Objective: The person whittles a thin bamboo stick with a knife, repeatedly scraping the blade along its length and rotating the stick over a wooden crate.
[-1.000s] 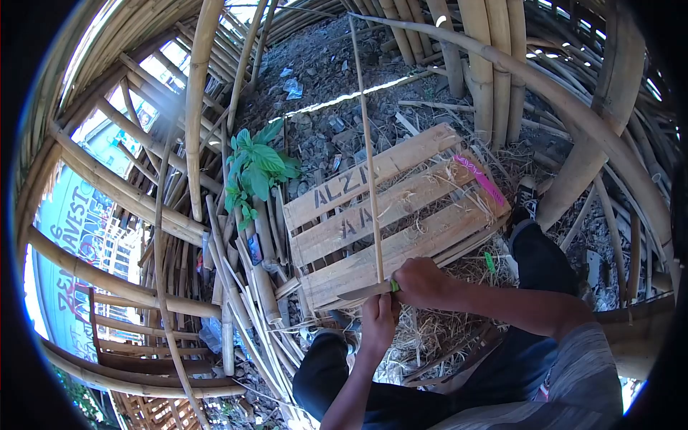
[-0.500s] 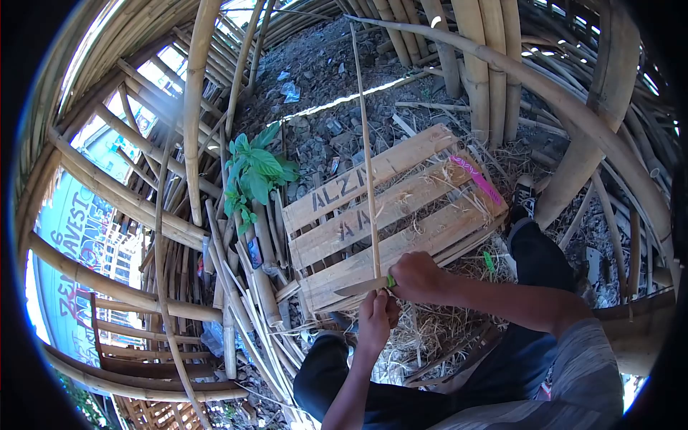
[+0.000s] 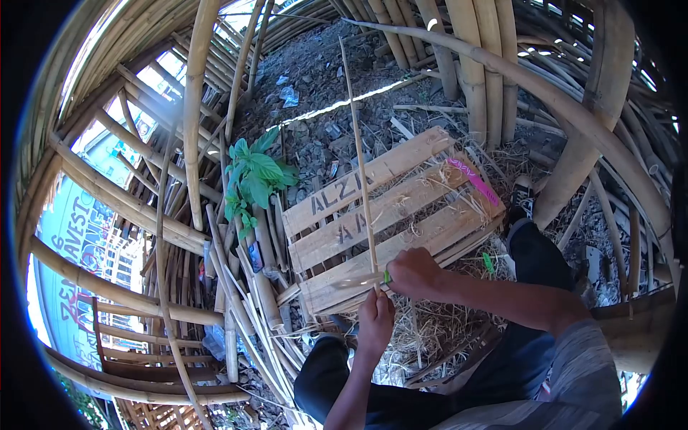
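A long thin bamboo strip [image 3: 359, 154] runs from my hands up and away over a wooden crate [image 3: 333, 233] with dark lettering on its slats. My left hand [image 3: 375, 314] is closed around the near end of the strip. In my right hand [image 3: 416, 274] is a knife [image 3: 358, 280] with a green handle, its fingers wrapped round the grip. The blade points left, slightly blurred, and lies across the strip just above my left fingers. Both hands are over the crate's near edge.
Bamboo poles [image 3: 193, 107] form walls at left and right. A leafy green plant [image 3: 256, 175] grows left of the crate. Cut bamboo strips [image 3: 254, 312] lie lower left, and straw shavings [image 3: 437, 337] cover the ground between my legs. A pink piece [image 3: 474, 180] rests on the crate.
The far end of the bamboo strip has swung a little left. The knife blade has shifted slightly up along the strip, and my right hand has moved a little with it.
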`<state>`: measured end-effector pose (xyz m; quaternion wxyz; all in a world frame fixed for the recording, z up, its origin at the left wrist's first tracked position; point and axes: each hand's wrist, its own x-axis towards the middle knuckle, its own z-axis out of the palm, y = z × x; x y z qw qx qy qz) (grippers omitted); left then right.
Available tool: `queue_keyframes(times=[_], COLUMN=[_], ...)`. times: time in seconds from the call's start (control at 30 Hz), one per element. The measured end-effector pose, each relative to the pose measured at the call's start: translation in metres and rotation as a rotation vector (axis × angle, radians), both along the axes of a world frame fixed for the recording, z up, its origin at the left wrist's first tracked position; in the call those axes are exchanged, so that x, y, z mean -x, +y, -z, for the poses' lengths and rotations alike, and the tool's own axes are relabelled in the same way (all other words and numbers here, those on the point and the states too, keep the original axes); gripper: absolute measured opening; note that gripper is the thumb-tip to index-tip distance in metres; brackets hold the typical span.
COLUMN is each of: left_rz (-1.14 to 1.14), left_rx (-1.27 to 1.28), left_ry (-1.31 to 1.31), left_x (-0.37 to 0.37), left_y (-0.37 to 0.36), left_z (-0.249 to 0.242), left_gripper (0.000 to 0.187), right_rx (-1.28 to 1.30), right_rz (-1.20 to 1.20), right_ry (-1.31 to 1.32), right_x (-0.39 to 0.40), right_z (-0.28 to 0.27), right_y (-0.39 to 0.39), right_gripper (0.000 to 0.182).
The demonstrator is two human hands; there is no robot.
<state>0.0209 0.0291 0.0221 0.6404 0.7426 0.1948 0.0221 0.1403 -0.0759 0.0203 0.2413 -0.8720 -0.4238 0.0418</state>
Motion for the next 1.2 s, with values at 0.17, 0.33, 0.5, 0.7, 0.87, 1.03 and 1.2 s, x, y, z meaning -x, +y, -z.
queue_keyframes(times=[0.17, 0.33, 0.5, 0.7, 0.87, 1.03, 1.2], left_rz=[0.013, -0.016, 0.002, 0.084, 0.059, 0.018, 0.043], left_rx=[0.047, 0.312, 0.533, 0.779, 0.797, 0.389, -0.111], left_ry=[0.015, 0.032, 0.05, 0.065, 0.037, -0.054, -0.052], left_x=[0.001, 0.005, 0.004, 0.003, -0.003, -0.002, 0.005], left_y=[-0.008, -0.01, -0.012, -0.009, -0.006, -0.009, -0.014], left_z=[0.001, -0.002, -0.006, -0.01, -0.009, 0.009, 0.006], left_gripper=[0.022, 0.02, 0.022, 0.034, 0.033, 0.033, 0.038], right_rx=[0.006, -0.03, -0.014, -0.192, -0.535, -0.104, -0.048], right_rz=[0.173, -0.038, 0.24, 0.216, 0.112, 0.002, 0.098], right_ry=[0.062, 0.002, 0.02, 0.416, 0.964, 0.001, -0.065], right_x=[-0.037, -0.016, -0.055, -0.051, -0.046, -0.028, -0.045], right_z=[-0.003, 0.002, 0.001, 0.016, 0.027, -0.008, -0.002], right_y=[-0.003, -0.005, -0.015, -0.02, -0.012, -0.017, -0.016], right_gripper=[0.023, 0.026, 0.027, 0.029, 0.027, 0.023, 0.02])
